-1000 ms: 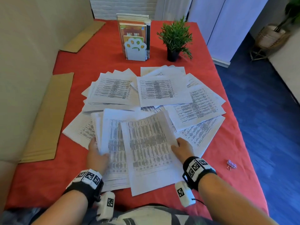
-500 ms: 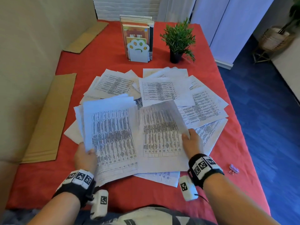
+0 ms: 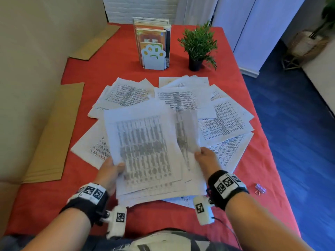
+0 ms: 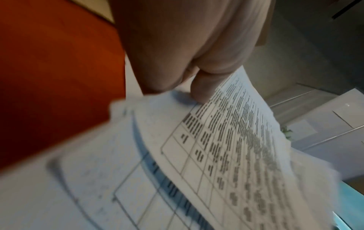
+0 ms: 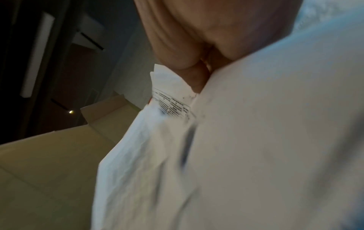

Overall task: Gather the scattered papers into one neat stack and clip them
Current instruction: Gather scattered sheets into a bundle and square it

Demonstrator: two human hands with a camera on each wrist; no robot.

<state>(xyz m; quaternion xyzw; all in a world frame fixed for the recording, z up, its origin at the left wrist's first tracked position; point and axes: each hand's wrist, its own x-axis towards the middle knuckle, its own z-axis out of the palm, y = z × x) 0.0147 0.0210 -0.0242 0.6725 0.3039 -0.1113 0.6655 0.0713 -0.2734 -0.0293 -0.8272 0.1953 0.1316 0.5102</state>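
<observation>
- While your left hand (image 3: 108, 171) grips the left edge of the lifted bundle of papers (image 3: 145, 151), thumb on top, your right hand (image 3: 206, 157) pinches a sheet at the bundle's right edge; both hands hold paper.
- The bundle hangs above the near side of the red worktop (image 3: 81, 78), and its lower edges are fanned rather than flush.
- Many loose sheets (image 3: 223, 122) lie spread on the worktop beyond and beside the bundle, overlapping each other.
- The binder clip (image 3: 260, 188) lies on the worktop near the right edge, just beside your right wrist and apart from the papers.
- Risk, as I judge it: the pinched sheet curls and looks blurred, so it may fold or slip as you bring it onto the bundle.
- With only one edge gripped, the fanned lower sheets could slide out of your left hand.
- Your right forearm could knock the clip off the worktop, since it sits so near the edge.
- Sweeping far sheets toward you could nudge the potted plant (image 3: 197, 46).
- The paw-fronted book holder (image 3: 154, 57) stands upright at the far side, with books upright in it.
</observation>
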